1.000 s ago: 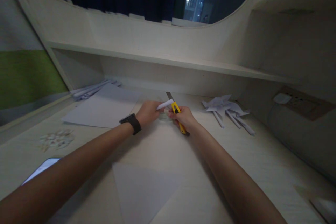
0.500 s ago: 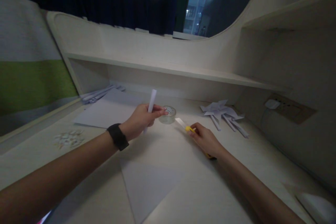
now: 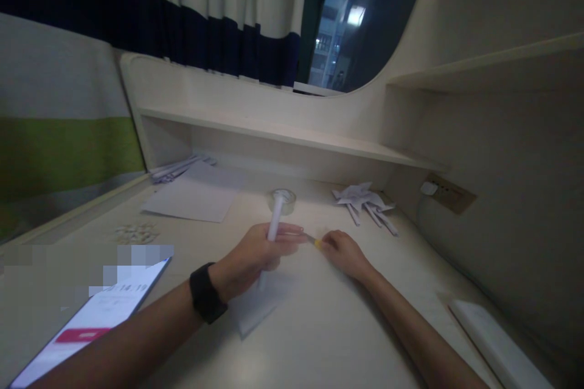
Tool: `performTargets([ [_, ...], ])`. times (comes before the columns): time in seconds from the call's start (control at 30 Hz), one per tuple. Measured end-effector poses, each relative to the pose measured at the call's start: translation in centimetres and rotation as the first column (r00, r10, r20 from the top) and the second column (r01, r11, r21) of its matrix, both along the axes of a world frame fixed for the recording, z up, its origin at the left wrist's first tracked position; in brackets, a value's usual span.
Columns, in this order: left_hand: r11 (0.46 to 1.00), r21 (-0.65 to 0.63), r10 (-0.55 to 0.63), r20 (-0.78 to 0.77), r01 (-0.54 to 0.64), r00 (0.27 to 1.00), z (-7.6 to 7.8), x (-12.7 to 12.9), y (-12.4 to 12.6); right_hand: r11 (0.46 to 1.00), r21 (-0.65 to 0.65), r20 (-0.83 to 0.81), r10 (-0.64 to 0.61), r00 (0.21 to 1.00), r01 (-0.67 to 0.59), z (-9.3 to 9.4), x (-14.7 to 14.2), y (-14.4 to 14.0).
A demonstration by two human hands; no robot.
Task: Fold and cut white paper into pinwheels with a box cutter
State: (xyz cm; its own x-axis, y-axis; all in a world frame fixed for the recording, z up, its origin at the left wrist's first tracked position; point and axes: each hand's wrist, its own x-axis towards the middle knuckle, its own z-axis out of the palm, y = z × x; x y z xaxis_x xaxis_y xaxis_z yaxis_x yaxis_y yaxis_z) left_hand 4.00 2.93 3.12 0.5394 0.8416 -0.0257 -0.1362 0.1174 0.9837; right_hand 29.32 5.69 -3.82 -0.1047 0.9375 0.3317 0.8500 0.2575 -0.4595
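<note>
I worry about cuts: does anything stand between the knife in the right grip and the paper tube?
Yes: fingers of the left grip stand between the paper tube and the knife, their tips close to its blade.

A paper tube hides part of the tape roll. In front of the tape roll, the left hand covers the tube's middle and some of the paper sheet. Right of those, the right hand hides most of the yellow cutter; its blade looks blurry. Left of the tape roll, the white bits are too tiny to tell. Nearer, gray squares and the left arm cover parts of the phone.
</note>
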Motion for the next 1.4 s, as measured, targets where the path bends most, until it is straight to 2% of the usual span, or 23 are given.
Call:
performTargets([
  [0.1,1.000,-0.007,0.021,-0.001,-0.021,1.000,-1.3,0.4,-0.1,0.997,0.060,-0.060,-0.042,0.997,0.046,1.0,-1.4,-0.6],
  [0.17,1.000,-0.005,0.031,-0.019,-0.031,0.999,-2.2,0.7,0.0,0.998,0.062,-0.151,-0.021,0.988,0.030,1.8,-3.1,-1.4],
  [0.23,1.000,0.009,0.016,-0.049,-0.016,0.999,-3.0,0.9,-0.1,0.997,0.016,-0.435,0.075,0.898,-0.075,2.5,-4.9,-2.4],
  [0.27,1.000,0.017,0.003,-0.064,-0.002,0.998,-3.2,0.9,-0.1,0.993,0.008,-0.511,0.104,0.853,-0.116,2.7,-5.7,-2.9],
  [0.4,0.999,0.027,-0.025,-0.113,0.028,0.993,-3.7,0.7,-0.7,0.996,-0.025,-0.641,0.052,0.766,-0.088,2.7,-7.4,-4.2],
  [0.57,0.998,0.048,-0.023,-0.150,0.031,0.988,-4.1,0.4,-1.0,0.999,-0.030,-0.595,0.014,0.804,-0.040,2.2,-7.4,-4.9],
  [0.73,0.993,0.104,-0.044,-0.164,0.061,0.985,-5.1,0.5,-0.5,0.997,-0.050,-0.533,0.024,0.846,-0.059,2.3,-7.5,-5.5],
  [0.87,0.991,0.128,-0.018,-0.200,0.044,0.980,-5.1,0.6,-0.5,0.997,0.047,-0.419,0.076,0.905,-0.062,2.3,-7.5,-5.8],
  [1.0,0.990,0.130,-0.015,-0.235,0.047,0.972,-4.5,0.4,-0.8,0.981,0.162,-0.348,0.162,0.923,-0.111,2.3,-7.4,-6.0],
  [1.17,0.990,0.104,-0.074,-0.182,0.094,0.980,-3.9,0.3,-1.0,0.959,0.193,-0.423,0.273,0.864,-0.208,2.8,-7.3,-6.0],
  [1.27,0.994,0.081,-0.057,-0.159,0.071,0.986,-3.5,0.3,-1.4,0.951,0.200,-0.507,0.306,0.806,-0.235,3.1,-7.1,-5.9],
  [1.4,0.993,0.046,-0.099,-0.129,0.106,0.987,-2.8,0.2,-1.7,0.946,0.168,-0.603,0.322,0.730,-0.278,3.5,-6.6,-5.7],
])
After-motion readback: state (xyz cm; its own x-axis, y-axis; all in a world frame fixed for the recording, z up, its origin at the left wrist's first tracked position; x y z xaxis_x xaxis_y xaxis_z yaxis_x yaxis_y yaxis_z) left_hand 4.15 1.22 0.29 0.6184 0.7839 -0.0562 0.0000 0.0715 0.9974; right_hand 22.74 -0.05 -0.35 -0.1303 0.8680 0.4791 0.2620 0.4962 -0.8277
